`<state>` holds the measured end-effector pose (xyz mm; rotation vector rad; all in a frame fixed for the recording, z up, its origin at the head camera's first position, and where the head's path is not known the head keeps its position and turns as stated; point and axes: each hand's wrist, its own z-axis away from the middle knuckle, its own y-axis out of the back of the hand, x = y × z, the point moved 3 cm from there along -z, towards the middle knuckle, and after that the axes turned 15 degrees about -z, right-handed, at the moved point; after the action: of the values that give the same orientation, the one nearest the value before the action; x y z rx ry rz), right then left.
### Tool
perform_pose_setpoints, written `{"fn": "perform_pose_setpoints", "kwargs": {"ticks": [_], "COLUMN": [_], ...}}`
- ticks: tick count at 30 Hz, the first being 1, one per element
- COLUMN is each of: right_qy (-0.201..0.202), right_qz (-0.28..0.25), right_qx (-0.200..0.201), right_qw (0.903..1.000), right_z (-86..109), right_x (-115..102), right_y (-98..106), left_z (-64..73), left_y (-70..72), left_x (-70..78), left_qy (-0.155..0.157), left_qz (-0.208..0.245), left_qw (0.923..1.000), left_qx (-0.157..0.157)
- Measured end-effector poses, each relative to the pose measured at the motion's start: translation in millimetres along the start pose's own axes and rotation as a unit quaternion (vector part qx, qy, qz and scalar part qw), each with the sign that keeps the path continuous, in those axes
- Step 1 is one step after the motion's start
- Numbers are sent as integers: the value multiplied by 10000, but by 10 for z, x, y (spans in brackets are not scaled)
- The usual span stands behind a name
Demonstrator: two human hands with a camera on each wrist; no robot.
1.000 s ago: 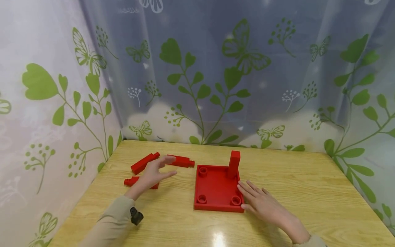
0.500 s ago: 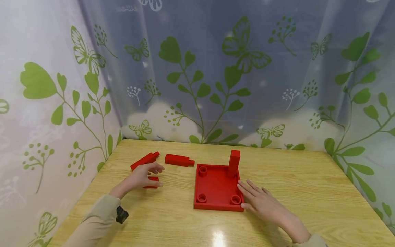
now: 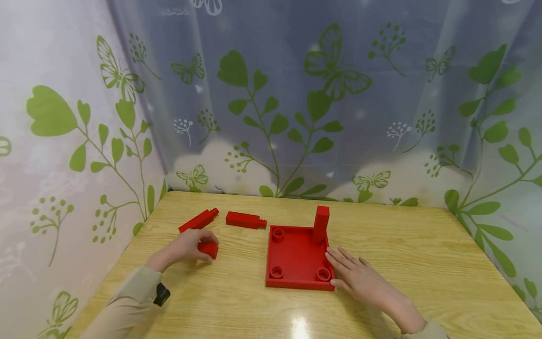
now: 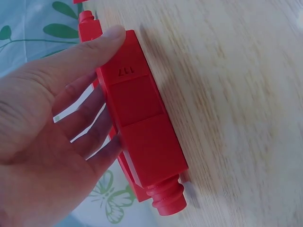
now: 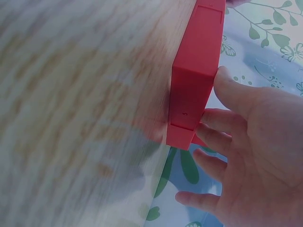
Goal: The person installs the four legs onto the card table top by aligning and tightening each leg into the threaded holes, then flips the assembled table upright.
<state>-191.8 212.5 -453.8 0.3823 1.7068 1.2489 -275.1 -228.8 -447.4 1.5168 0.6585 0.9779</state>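
Note:
A red square post with a threaded end (image 4: 137, 104) lies on the table at the left. My left hand (image 3: 184, 246) grips it, thumb on one side and fingers on the other; its threaded end is hidden in the head view. At the centre is a red square toy tabletop (image 3: 297, 256), underside up, with a raised rim and round sockets in three corners. Another red post (image 3: 322, 223) stands upright at its far right corner. My right hand (image 3: 366, 282), fingers extended, touches the tabletop's right edge.
Two more red posts lie behind the left hand: one slanted (image 3: 198, 220), the other (image 3: 244, 220) nearer the tabletop. A patterned curtain (image 3: 271, 94) borders the wooden table (image 3: 406, 245) at the back and sides.
The left hand has drawn back leftward from near the two rear posts and closed round the front post. Neither the right hand nor the tabletop has visibly moved.

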Motion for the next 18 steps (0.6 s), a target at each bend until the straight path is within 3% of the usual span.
{"fn": "perform_pose_setpoints", "kwargs": {"ticks": [8, 15, 18], "right_qy": [-29, -17, 6], "right_qz": [-23, -15, 12], "right_qx": [-36, -15, 11], "right_qw": [10000, 10000, 10000], "right_z": [-5, -3, -3], "right_x": [15, 23, 25], "right_y": [-10, -16, -15], "left_z": [-5, 21, 29], "left_y": [-29, 32, 72], "left_x": [-30, -33, -32], "left_qy": [1, -116, -23], "left_qz": [-200, -96, 37], "left_qw": [9996, 9969, 9948], "left_qx": [174, 778, 1017]}}
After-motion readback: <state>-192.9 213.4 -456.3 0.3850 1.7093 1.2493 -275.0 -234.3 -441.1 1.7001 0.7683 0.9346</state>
